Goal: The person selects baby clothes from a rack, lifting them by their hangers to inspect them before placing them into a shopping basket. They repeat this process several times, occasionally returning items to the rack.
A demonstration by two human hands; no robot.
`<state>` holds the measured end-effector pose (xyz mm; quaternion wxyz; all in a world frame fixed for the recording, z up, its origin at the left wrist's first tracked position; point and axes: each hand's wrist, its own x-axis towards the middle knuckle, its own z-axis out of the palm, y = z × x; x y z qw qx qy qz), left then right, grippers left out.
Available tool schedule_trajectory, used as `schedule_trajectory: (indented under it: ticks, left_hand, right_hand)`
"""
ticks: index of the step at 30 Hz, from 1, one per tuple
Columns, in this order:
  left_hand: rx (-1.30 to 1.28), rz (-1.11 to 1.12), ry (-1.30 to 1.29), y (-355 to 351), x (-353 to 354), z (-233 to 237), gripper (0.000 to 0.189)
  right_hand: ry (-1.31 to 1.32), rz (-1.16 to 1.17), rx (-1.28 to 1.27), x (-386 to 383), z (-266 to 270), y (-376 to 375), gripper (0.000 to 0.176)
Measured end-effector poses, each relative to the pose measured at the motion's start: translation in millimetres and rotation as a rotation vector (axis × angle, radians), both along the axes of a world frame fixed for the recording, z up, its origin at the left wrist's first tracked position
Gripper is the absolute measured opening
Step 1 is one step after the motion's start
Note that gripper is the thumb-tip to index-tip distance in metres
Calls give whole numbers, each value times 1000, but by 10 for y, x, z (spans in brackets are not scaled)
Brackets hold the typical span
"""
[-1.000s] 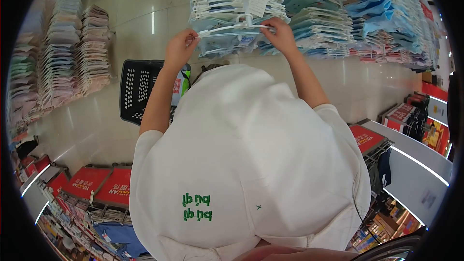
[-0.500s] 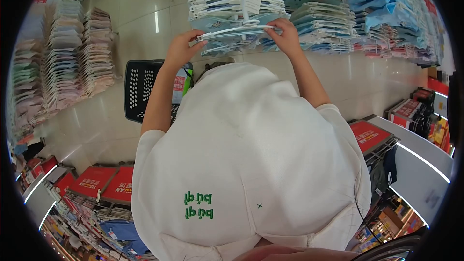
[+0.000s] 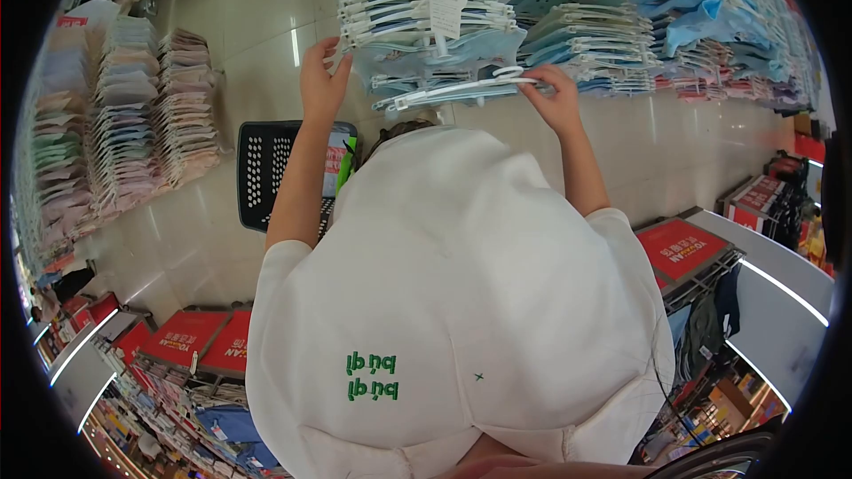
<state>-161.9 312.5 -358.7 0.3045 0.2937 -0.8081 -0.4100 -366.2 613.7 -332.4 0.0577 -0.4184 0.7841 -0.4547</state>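
Note:
My right hand [image 3: 554, 98] pinches one end of a white hanger [image 3: 457, 89], its hook just beside my fingers. The hanger slants down to the left in front of the rack, with pale blue cloth around it. My left hand [image 3: 325, 80] is raised beside the left ends of the hung garments, thumb and fingers apart, off the hanger. Behind the hanger is a close row of white hangers [image 3: 377, 22] with light-coloured clothes. A white paper tag [image 3: 446, 9] hangs at the front of this row.
A black shopping basket [image 3: 257, 173] with a green-edged package [image 3: 342, 160] is by my left forearm. More hung clothes [image 3: 595, 40] continue to the right. Stacked rows of pastel garments [image 3: 124, 115] stand at the left. Red-topped display racks [image 3: 679, 248] are at the lower sides.
My left hand has let go of the hanger's left end and moved up and left. My right hand, still on the hanger, has shifted right and down, tilting it.

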Motion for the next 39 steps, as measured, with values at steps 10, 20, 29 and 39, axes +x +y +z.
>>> schedule_trajectory:
  ticks: [10,20,29,39]
  left_hand:
    - [-23,-13,-112,-22,-147,-137,22]
    - [193,9,-54,-62,-71,-109,15]
    - [-79,-89,75,177,-7,52,15]
    - [-284,-167,-127,228,-97,222,23]
  right_hand:
    - [-29,-75,-20,-40,-59,-78,11]
    - [243,48,5,-178,-14,-685,16]
    - [193,39,65,-44,-53,-858,15]
    - [336,15,93,-8,-49,-916,29]
